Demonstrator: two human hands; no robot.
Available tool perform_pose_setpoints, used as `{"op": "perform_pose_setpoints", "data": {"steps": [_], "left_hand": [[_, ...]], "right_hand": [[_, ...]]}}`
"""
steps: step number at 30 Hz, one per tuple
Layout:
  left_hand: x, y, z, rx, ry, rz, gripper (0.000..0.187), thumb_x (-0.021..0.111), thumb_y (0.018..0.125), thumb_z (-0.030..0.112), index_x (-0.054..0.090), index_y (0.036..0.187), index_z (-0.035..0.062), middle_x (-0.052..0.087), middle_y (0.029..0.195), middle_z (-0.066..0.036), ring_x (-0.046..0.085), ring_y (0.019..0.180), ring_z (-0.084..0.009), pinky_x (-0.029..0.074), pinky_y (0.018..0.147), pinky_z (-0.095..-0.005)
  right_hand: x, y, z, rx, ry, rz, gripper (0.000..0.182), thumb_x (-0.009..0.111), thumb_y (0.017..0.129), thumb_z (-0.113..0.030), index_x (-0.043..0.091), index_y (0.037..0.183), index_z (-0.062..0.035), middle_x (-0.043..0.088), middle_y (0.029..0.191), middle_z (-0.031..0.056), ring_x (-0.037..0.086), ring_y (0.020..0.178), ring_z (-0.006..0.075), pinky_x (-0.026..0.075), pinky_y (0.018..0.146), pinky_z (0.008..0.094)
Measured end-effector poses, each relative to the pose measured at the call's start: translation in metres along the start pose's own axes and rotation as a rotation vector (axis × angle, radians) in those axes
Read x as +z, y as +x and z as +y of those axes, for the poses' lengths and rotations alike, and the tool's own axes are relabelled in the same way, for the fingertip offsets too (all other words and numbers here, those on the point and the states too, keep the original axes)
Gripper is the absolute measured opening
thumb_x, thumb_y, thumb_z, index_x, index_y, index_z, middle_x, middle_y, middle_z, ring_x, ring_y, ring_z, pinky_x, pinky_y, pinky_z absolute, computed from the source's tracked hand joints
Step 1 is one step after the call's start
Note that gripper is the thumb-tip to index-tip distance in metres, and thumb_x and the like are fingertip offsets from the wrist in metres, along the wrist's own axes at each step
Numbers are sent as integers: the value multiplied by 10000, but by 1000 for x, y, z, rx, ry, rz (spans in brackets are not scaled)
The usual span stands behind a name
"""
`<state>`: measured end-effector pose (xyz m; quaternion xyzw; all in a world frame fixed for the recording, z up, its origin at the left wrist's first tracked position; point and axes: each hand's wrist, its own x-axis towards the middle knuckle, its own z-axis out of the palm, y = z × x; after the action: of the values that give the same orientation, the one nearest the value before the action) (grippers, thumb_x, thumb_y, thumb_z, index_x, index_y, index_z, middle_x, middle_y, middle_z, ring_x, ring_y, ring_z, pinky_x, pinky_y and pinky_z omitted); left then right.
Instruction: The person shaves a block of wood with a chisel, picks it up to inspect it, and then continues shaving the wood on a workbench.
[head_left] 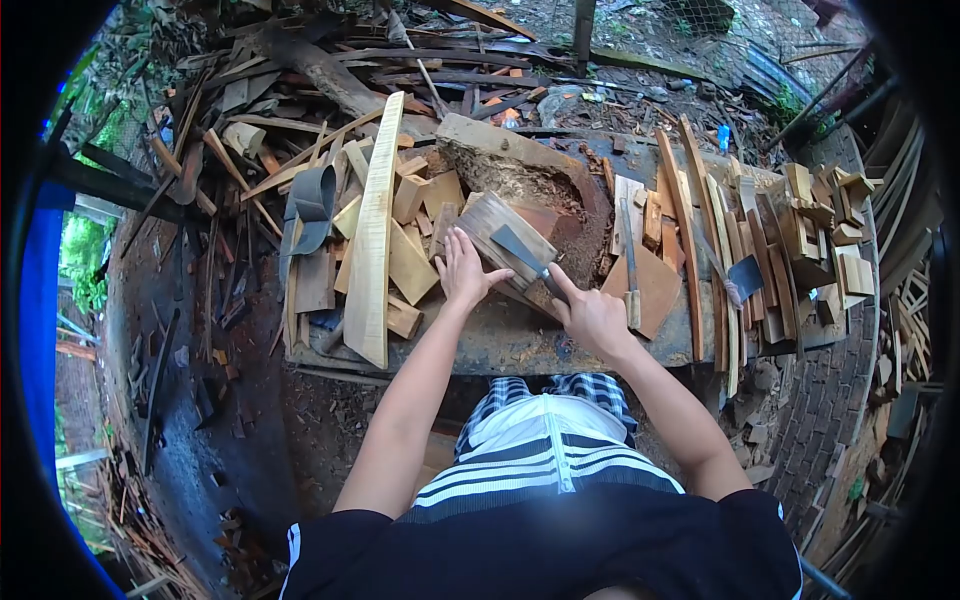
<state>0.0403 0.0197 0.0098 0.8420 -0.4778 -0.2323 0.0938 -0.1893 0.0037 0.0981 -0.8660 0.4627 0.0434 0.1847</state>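
A weathered wooden block (482,217) lies tilted across the bench in front of me. Spread along its left edge, my left hand (466,272) is open, with the thumb stretched out over the lower part of the wood. My right hand (597,320) is closed around the handle of a putty knife (513,245), index finger pointing along it. The knife's dark flat blade lies over the block's upper face, pointing up and left. Behind the block is a hollowed, crumbly slab of wood (500,150).
A long pale plank (378,230) stands left of my hands, beside loose wood offcuts (410,265) and a curled grey strip (312,205). To the right lie a long thin blade (629,250), a brown flat board (650,290), several narrow strips (680,230) and another broad blade (744,278).
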Motion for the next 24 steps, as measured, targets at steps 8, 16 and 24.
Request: {"op": "perform_pose_setpoints", "data": {"steps": [8,16,24], "left_hand": [[-11,-1,10,-15,89,-6,1404,813,564,661,70,1520,-49,134,1605,-199,130,1495,-294,152,1182,-539],[-15,4,12,-10,117,-17,1416,823,534,670,110,1504,-75,197,1585,-216,202,1478,-298,210,1169,-538],[-20,12,21,24,367,-30,1411,793,504,739,225,1449,-141,354,1485,-288,349,1401,-354,301,1119,-514]], "right_hand": [[1,32,-13,-29,-20,88,576,557,900,-336,407,1452,-260,689,740,194,693,667,360,541,587,474],[11,51,-18,-57,-18,105,569,551,899,-313,414,1448,-248,698,757,186,699,681,351,547,593,467],[-3,22,-5,-17,-10,-6,582,564,904,-350,386,1456,-295,699,778,200,700,687,358,550,593,464]]}}
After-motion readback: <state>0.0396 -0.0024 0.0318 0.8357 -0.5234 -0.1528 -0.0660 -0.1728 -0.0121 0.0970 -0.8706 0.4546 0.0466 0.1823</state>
